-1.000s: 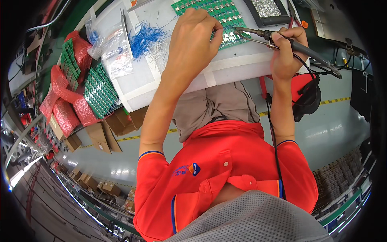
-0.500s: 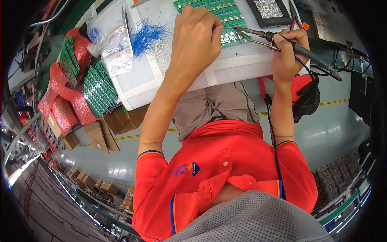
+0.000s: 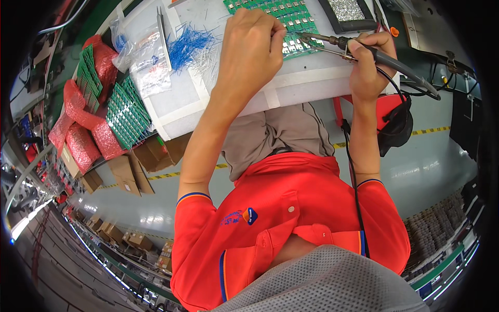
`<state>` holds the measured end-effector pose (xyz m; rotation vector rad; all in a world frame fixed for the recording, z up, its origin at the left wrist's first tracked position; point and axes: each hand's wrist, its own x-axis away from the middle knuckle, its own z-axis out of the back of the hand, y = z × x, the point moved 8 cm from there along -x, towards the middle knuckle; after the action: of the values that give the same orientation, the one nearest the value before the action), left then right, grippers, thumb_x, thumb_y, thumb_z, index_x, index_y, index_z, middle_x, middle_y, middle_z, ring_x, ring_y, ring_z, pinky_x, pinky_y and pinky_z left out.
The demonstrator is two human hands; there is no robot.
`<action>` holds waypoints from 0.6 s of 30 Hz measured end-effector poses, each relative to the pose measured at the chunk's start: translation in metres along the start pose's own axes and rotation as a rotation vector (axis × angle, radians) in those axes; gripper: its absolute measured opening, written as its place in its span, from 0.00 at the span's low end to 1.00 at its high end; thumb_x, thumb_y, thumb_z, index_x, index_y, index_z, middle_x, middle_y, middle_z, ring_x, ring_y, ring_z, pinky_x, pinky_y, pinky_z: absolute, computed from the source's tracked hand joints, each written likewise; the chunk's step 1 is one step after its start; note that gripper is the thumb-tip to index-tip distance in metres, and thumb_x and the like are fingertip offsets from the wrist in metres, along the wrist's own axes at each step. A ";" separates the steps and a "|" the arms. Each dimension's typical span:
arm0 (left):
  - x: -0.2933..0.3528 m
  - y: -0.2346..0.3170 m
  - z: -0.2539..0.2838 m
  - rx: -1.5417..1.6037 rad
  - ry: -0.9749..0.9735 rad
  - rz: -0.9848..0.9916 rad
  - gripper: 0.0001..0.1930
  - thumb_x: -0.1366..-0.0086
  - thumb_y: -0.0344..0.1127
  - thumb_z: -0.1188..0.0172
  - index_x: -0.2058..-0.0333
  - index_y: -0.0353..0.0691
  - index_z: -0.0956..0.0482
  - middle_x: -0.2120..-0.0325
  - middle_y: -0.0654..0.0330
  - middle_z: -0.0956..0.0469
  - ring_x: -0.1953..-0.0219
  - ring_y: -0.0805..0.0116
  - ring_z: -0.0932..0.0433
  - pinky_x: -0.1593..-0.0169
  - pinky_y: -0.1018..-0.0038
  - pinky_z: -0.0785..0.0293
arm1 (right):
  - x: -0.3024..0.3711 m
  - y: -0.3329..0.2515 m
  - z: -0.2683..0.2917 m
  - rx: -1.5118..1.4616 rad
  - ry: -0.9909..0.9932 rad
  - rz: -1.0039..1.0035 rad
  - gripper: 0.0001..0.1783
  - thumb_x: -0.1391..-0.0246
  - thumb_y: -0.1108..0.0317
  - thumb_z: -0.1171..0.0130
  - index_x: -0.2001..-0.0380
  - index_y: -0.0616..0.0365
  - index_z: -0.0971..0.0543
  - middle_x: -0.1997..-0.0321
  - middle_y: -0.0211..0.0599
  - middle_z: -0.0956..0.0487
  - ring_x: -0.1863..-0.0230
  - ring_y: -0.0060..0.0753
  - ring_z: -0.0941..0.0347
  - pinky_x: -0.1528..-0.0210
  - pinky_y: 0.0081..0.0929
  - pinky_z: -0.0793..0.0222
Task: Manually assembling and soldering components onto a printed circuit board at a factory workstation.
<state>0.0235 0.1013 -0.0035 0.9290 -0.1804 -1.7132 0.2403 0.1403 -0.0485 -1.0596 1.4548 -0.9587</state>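
My right hand (image 3: 368, 66) is wrapped round a dark-handled soldering iron (image 3: 395, 65), with a thin metal guide tube (image 3: 332, 52) running alongside its shaft. The iron's tip points left, at a panel of small green circuit boards (image 3: 299, 23) on the padded white work surface. Over the panel's left side, my left hand (image 3: 251, 49) is closed, thumb and fingers pinched together close to the tip. Whatever is between those fingertips is hidden by the hand. To its left lie a loose pile of blue wires (image 3: 188, 49) and some white wires (image 3: 208, 63).
Metal tweezers (image 3: 164, 39) and clear plastic bags (image 3: 149, 65) lie left of the wires. Farther left are green board panels (image 3: 127, 114) with pink bubble wrap (image 3: 82, 148). A tray of metal shavings (image 3: 347, 13) and pliers (image 3: 381, 21) are at the far right. A black cable (image 3: 353, 177) hangs by my right arm.
My right hand and the soldering iron have shifted slightly left, bringing the tip nearer my left fingertips. The left hand has barely moved.
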 end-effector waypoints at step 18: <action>0.039 -0.082 0.111 -0.215 0.007 0.373 0.04 0.41 0.30 0.35 0.70 0.35 0.18 0.74 0.57 0.20 0.69 0.63 0.25 0.62 0.68 0.27 | -0.001 -0.012 0.012 -0.132 0.213 0.044 0.06 0.49 0.81 0.47 0.70 0.59 0.32 0.78 0.29 0.35 0.80 0.16 0.46 0.78 0.17 0.47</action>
<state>-0.1136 0.0608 0.0077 0.6924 -0.1510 -1.3541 0.2536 0.1371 -0.0385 -1.0399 1.7295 -0.9774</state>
